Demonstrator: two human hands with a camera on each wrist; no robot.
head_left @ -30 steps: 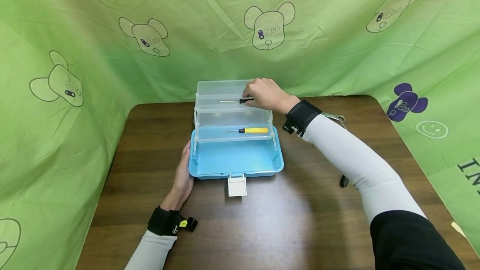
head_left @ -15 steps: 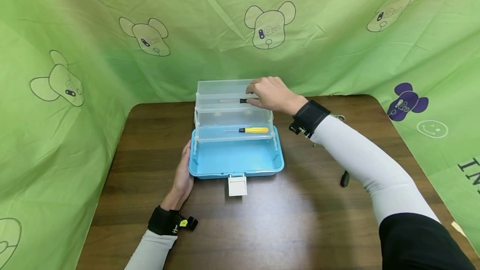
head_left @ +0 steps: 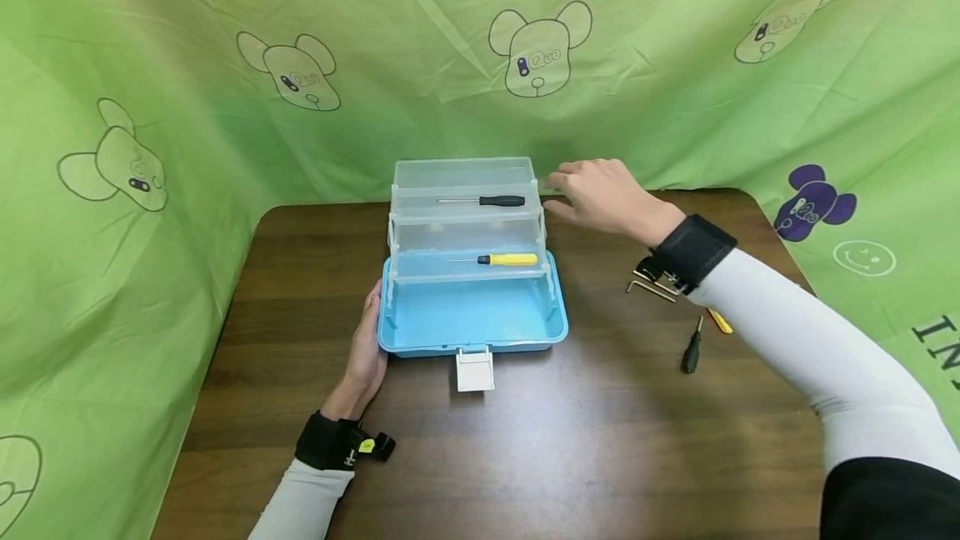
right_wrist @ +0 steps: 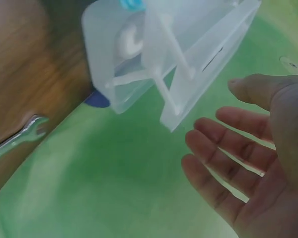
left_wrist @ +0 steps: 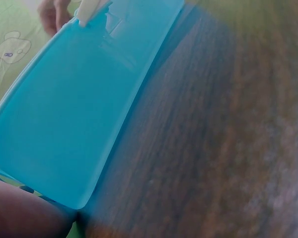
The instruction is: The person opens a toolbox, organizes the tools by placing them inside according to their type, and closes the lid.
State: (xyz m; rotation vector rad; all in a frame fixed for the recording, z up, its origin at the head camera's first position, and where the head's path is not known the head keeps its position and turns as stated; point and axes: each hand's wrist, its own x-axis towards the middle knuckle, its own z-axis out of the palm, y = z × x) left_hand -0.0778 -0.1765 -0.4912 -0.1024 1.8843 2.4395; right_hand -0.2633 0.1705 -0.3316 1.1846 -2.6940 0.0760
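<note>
A light blue toolbox (head_left: 465, 315) stands open on the table, its translucent tiers raised toward the back and its white latch (head_left: 475, 372) hanging in front. In the upper tray lies a black-handled screwdriver (head_left: 502, 201), shaft pointing left. The tray below it holds a yellow-handled screwdriver (head_left: 512, 260). My left hand (head_left: 366, 357) rests along the box's left side, fingers extended against the wall. Just right of the upper tray is my right hand (head_left: 603, 198), holding nothing. In the right wrist view its fingers (right_wrist: 228, 148) are spread and apart from the translucent tray (right_wrist: 203, 69).
Right of the box lie hex keys (head_left: 652, 291), a dark-handled screwdriver (head_left: 691, 353) and a yellow piece (head_left: 720, 321) partly hidden by the right sleeve. A wrench (right_wrist: 17, 139) shows in the right wrist view. Green printed cloth (head_left: 420, 123) hangs behind the table.
My right hand has let go of the black-handled screwdriver in the upper tray and moved right, off the box. The left hand stays in place.
</note>
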